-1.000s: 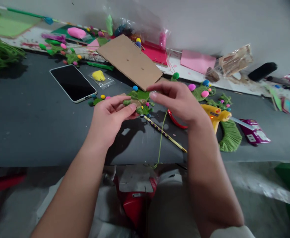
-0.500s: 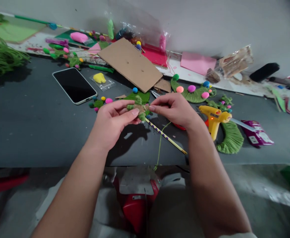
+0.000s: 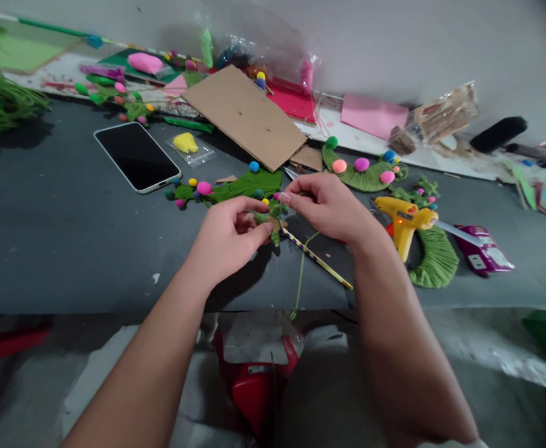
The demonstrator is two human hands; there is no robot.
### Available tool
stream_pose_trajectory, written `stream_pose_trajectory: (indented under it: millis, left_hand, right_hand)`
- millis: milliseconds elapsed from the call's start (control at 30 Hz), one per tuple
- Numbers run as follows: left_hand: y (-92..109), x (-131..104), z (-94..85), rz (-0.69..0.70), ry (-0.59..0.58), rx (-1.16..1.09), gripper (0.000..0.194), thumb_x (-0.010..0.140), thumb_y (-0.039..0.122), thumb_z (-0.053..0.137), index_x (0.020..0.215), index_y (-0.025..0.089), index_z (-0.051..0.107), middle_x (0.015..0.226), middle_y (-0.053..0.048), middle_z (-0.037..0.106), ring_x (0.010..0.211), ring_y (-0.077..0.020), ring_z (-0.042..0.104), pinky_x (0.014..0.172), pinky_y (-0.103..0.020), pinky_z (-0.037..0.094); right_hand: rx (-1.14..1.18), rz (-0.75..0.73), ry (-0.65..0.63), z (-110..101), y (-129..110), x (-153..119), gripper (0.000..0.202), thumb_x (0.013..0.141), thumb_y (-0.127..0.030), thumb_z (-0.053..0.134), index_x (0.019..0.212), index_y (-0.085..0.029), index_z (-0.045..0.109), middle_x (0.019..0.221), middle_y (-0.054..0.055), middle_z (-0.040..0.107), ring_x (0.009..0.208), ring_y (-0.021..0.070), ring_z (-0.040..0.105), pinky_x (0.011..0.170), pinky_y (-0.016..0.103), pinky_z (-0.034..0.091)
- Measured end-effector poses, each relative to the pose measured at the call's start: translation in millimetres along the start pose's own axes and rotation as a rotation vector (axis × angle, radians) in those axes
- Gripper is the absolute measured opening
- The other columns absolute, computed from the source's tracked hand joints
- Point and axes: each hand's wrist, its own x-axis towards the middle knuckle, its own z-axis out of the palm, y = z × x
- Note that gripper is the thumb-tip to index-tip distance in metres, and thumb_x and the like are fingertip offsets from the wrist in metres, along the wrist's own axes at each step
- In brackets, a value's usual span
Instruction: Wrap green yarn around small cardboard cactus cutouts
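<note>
A small green yarn-wrapped star (image 3: 275,235) is pinched between the thumb and fingers of my left hand (image 3: 235,233); bare brown card shows at its centre. My right hand (image 3: 326,202) is closed just above and to the right of the star. Its fingertips meet at a pink pompom (image 3: 276,196), though whether they hold it or something finer is hard to see. From beside the star a yellow pencil with dark spots (image 3: 319,260) slants down to the right. Behind my hands lies a green wrapped piece (image 3: 249,185) with pompoms.
At the left is a phone (image 3: 137,157). Brown cardboard (image 3: 244,118) lies behind my hands. To the right are a yellow glue gun (image 3: 403,221), a green wrapped crescent (image 3: 434,258) and a purple packet (image 3: 485,250). Green yarn (image 3: 301,274) hangs over the table's front edge.
My left hand and the star have moved a little right and down, and the star's face has tilted. My right hand has shifted only slightly and stays closed.
</note>
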Motion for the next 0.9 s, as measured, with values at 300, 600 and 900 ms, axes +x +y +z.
stream_pose_trajectory:
  millis: [300, 600, 900]
  left_hand:
    - [-4, 5, 4.2, 0.039, 0.129, 0.116, 0.026, 0.074, 0.029, 0.081, 0.095, 0.017, 0.071, 0.06, 0.002, 0.063, 0.059, -0.017, 0.065, 0.052, -0.025, 0.044]
    - [-5, 9, 2.7, 0.006, 0.245, -0.267, 0.026, 0.066, 0.021, 0.087, 0.087, 0.016, 0.072, 0.065, 0.0, 0.072, 0.058, -0.016, 0.069, 0.064, -0.03, 0.06]
    - [-9, 8, 3.0, 0.03, 0.243, -0.471, 0.032, 0.068, 0.019, 0.088, 0.095, 0.012, 0.073, 0.085, -0.006, 0.08, 0.072, -0.0159, 0.073, 0.075, -0.031, 0.062]
  right_hand:
    - [-0.022, -0.018, -0.058, 9, -29, -10, 0.019, 0.094, -0.026, 0.063, 0.08, -0.015, 0.07, 0.059, -0.005, 0.049, 0.056, 0.0088, 0.037, 0.054, 0.028, 0.027]
    - [-0.298, -0.194, -0.063, 7, -40, -24, 0.019, 0.095, -0.017, 0.057, 0.093, -0.015, 0.076, 0.082, 0.004, 0.07, 0.071, 0.0142, 0.052, 0.064, 0.028, 0.032]
    - [-0.372, -0.203, 0.064, 8, -43, -35, 0.023, 0.089, -0.01, 0.059, 0.094, -0.018, 0.08, 0.081, 0.005, 0.076, 0.07, 0.0166, 0.061, 0.064, 0.029, 0.035]
